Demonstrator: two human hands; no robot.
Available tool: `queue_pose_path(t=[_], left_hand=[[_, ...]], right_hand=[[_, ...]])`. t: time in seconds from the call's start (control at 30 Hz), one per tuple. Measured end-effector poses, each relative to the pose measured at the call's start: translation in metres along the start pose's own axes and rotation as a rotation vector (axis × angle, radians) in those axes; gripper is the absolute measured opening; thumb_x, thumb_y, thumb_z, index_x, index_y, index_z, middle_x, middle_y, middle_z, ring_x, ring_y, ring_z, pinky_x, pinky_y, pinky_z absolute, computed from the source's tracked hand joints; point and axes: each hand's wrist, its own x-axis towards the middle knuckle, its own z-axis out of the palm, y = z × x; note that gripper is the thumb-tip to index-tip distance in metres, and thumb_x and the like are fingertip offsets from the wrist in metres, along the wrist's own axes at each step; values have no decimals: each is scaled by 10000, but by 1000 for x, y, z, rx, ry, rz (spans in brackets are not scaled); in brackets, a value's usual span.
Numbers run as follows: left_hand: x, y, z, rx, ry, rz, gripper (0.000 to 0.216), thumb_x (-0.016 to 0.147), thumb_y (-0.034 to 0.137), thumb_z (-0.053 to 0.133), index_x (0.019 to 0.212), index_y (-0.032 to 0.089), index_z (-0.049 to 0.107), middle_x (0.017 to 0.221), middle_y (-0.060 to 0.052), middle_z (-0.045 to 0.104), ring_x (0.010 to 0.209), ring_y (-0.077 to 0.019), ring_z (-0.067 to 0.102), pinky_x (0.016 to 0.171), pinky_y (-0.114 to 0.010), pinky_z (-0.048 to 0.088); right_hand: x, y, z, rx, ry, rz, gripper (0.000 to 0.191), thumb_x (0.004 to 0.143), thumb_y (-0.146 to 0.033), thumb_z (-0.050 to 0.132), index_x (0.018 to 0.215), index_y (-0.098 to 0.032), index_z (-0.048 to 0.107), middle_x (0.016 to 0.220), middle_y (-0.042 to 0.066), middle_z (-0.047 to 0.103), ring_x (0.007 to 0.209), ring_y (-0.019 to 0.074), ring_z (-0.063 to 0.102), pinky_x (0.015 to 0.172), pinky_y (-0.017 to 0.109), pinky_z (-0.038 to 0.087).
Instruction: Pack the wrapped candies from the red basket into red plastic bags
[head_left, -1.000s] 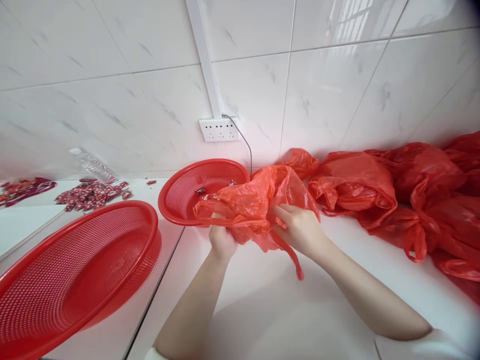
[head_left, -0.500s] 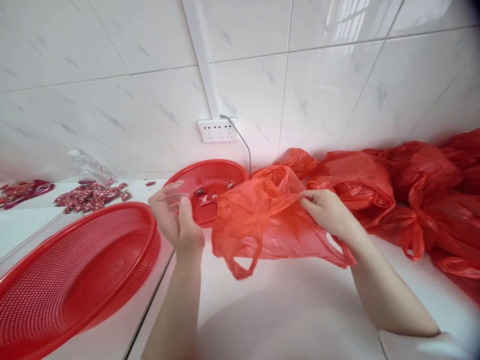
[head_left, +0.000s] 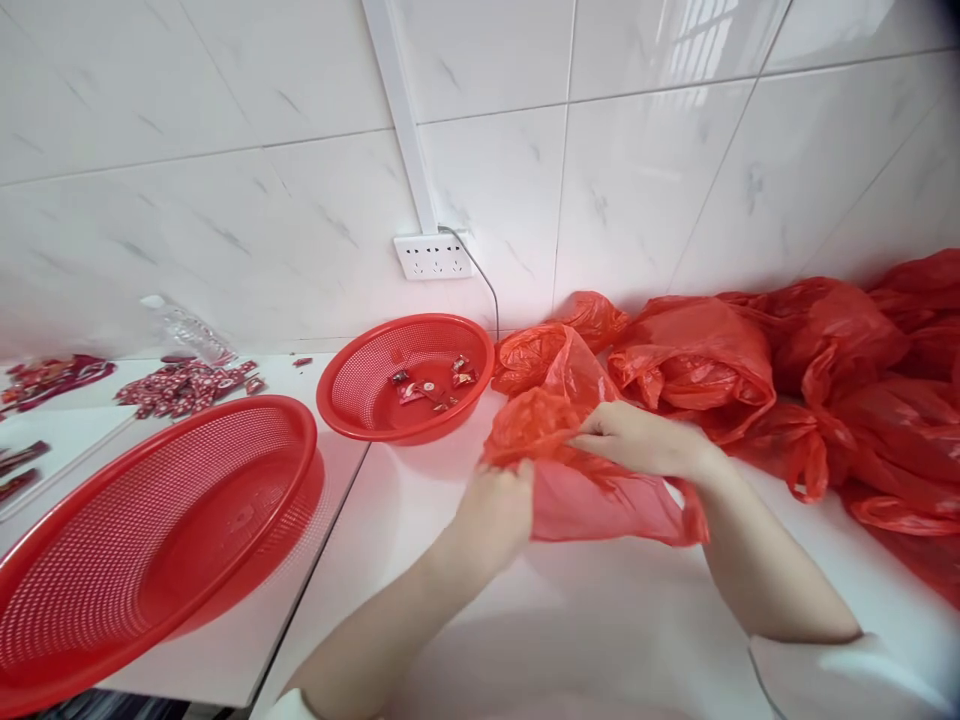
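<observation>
Both my hands grip one thin red plastic bag (head_left: 592, 500) over the white table (head_left: 570, 620). My left hand (head_left: 495, 515) is closed on the bag's left edge. My right hand (head_left: 637, 440) pinches the bag's upper part, fingers pointing left. The bag hangs crumpled between them. Just behind and to the left stands a small red mesh basket (head_left: 352, 385) with a few small red packets (head_left: 431, 385) lying in it.
A large red mesh basket (head_left: 112, 560) sits at the near left. A heap of red plastic bags (head_left: 810, 380) fills the right side against the tiled wall. Loose red packets (head_left: 184, 385) and a clear bottle (head_left: 187, 330) lie at the far left. A wall socket (head_left: 435, 257) with a cable is above the small basket.
My left hand, open by the small basket half a second ago, has moved right and closed on the bag. The bag has shifted right, off the small basket.
</observation>
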Motion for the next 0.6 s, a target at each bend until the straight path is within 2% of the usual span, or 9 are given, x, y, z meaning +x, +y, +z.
queue_pose_path(t=[0.07, 0.2, 0.27, 0.33, 0.4, 0.43, 0.5, 0.57, 0.6], left_hand=[[5, -16, 7, 110, -19, -89, 329, 758, -9, 380, 939, 47, 649, 770, -184, 685, 756, -317, 681, 788, -459, 487], [-2, -35, 12, 127, -161, -165, 203, 773, 95, 477, 810, 63, 674, 798, -216, 693, 762, -356, 686, 664, -436, 507], [-9, -38, 12, 58, -195, -184, 182, 739, 186, 569, 854, 80, 664, 785, -184, 698, 743, -343, 686, 637, -410, 508], [-15, -39, 11, -3, -210, -186, 319, 675, 222, 634, 967, 95, 634, 814, -151, 704, 740, -321, 686, 611, -375, 501], [-18, -38, 9, -23, -226, -176, 422, 648, 224, 641, 1048, 100, 593, 801, -129, 699, 712, -308, 680, 566, -345, 478], [-19, -38, 7, -37, -222, -156, 424, 650, 232, 636, 1052, 108, 584, 784, -118, 693, 692, -300, 675, 549, -334, 463], [-20, -36, 4, -81, -197, -90, 315, 702, 245, 593, 996, 131, 597, 762, -103, 682, 668, -279, 664, 535, -319, 438], [-21, -36, 2, -106, -171, -27, 219, 780, 192, 493, 955, 140, 614, 758, -105, 677, 659, -260, 659, 543, -316, 429], [-22, -36, 2, -94, -160, -7, 264, 796, 128, 435, 985, 134, 619, 763, -111, 679, 665, -256, 661, 557, -319, 433]], right_hand=[[-3, 8, -11, 15, -72, -11, 466, 848, -449, 498, 502, -198, 313, 497, -43, 266, 429, 77, 210, 400, 262, 157], [-3, 27, -31, -55, -65, 58, 335, 790, -500, 605, 631, -205, 594, 567, -16, 493, 443, 104, 427, 387, 241, 278], [-4, 29, -35, -196, 87, 82, 240, 774, -451, 636, 814, -216, 667, 681, 13, 594, 529, 149, 536, 443, 259, 369], [-9, 20, -30, -343, 337, 8, 238, 803, -385, 621, 954, -206, 662, 820, 54, 645, 697, 209, 610, 582, 318, 459], [-18, 0, -16, -383, 546, -208, 205, 878, -305, 541, 1021, -193, 638, 962, 88, 654, 886, 238, 618, 755, 373, 478], [-23, -12, -5, -359, 571, -341, 197, 915, -260, 483, 1032, -194, 627, 1000, 90, 653, 930, 228, 614, 804, 373, 473], [-28, -34, 21, -297, 383, -566, 232, 944, -181, 399, 1041, -205, 608, 965, 71, 668, 864, 191, 629, 760, 324, 488], [-23, -44, 51, -344, 105, -574, 279, 910, -86, 379, 1039, -202, 597, 844, 55, 680, 704, 177, 626, 606, 286, 480], [-16, -44, 64, -393, 42, -527, 334, 888, -42, 367, 1080, -199, 590, 848, 63, 689, 703, 183, 634, 617, 291, 486]])
